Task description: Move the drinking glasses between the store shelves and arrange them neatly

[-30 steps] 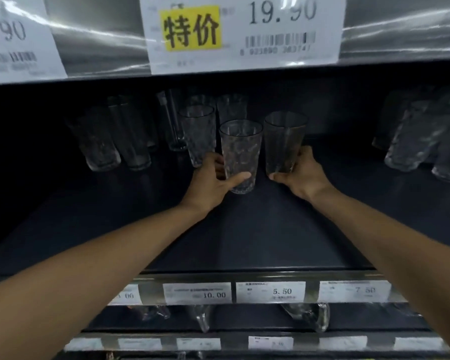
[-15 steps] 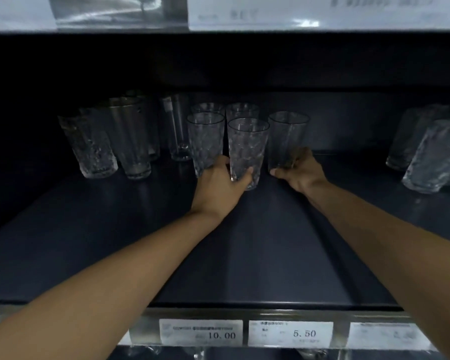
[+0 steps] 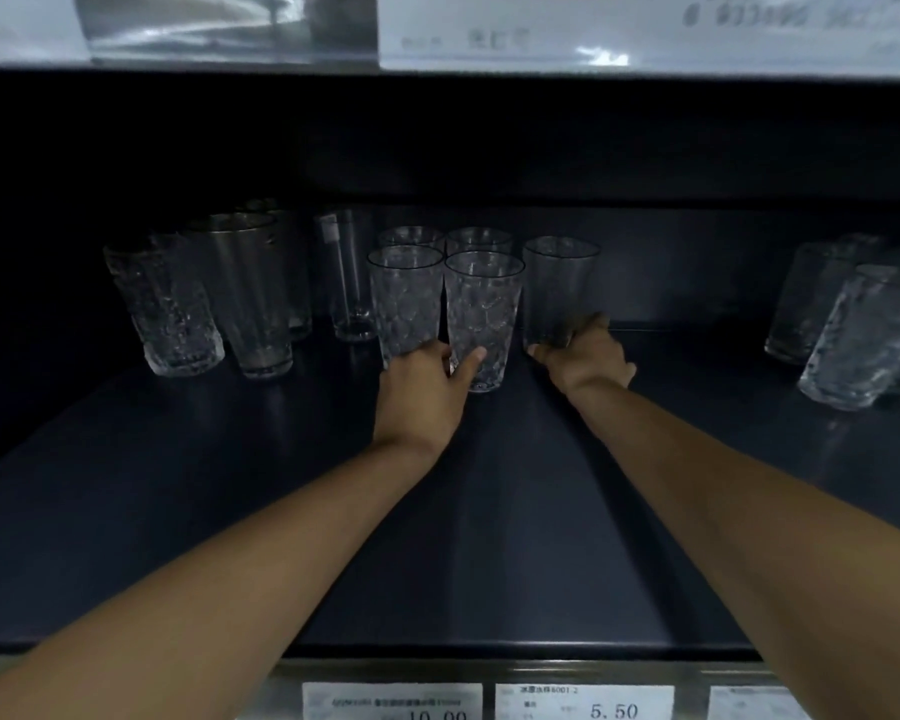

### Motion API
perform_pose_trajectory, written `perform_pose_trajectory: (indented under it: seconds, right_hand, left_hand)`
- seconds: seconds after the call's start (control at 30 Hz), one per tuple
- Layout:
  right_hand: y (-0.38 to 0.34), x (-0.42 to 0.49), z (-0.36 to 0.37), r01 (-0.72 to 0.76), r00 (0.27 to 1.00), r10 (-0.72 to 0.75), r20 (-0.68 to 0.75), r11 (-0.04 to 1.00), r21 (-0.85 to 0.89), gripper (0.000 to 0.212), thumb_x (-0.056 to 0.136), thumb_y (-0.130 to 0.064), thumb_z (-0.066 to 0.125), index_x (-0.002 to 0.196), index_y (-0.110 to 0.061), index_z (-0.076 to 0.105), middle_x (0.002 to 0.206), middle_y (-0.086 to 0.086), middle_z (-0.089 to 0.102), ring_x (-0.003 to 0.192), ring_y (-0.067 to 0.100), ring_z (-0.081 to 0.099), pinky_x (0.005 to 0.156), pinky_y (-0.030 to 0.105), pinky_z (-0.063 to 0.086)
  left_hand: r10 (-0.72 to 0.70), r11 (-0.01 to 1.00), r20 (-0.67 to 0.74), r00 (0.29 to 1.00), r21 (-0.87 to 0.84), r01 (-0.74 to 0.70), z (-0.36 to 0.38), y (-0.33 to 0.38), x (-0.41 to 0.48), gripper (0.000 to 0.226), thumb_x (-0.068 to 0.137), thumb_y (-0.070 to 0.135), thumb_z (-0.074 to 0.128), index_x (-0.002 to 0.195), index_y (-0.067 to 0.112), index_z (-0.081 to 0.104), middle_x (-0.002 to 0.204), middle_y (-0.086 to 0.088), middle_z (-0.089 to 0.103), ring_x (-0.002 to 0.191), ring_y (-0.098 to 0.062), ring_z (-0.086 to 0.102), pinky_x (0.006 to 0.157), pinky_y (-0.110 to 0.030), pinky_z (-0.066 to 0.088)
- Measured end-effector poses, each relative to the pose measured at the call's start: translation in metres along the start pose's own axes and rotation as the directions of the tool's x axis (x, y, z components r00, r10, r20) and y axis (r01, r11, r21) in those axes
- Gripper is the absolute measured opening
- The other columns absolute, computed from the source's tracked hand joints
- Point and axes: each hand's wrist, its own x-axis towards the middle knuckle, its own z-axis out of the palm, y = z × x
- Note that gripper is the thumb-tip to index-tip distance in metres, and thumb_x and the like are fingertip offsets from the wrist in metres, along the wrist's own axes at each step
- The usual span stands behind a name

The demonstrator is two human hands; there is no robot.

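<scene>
On the dark shelf (image 3: 281,511), the left hand (image 3: 421,389) curls round the base of a clear dimpled drinking glass (image 3: 483,314), with the thumb across its front. Just right of it, the right hand (image 3: 588,358) grips the foot of a smooth clear tumbler (image 3: 558,283), which seems to stand on the shelf.

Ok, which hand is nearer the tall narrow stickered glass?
Left. The left hand grips a patterned glass right of the tall narrow glass; the right hand holds a smooth glass farther right.
</scene>
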Motion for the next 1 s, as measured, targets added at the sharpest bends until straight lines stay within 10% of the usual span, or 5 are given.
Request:
perform_pose_trajectory:
  seconds: [1.0]
  right_hand:
    - [-0.005, 0.012, 0.014, 0.022, 0.999, -0.033, -0.038, 0.965, -0.263, 0.064, 0.091, -0.063, 0.049, 0.141, -0.022, 0.045, 0.141, 0.015, 0.044, 0.128, 0.033, 0.046, 0.103, 0.044, 0.034]
  left_hand:
    - [-0.147, 0.988, 0.045, 0.988, -0.049, 0.15, 0.005, -0.006, 0.011, 0.052, 0.092, 0.058, 0.055, 0.069, 0.012, 0.065, 0.069, -0.002, 0.069, 0.071, -0.022, 0.066, 0.064, -0.035, 0.054]
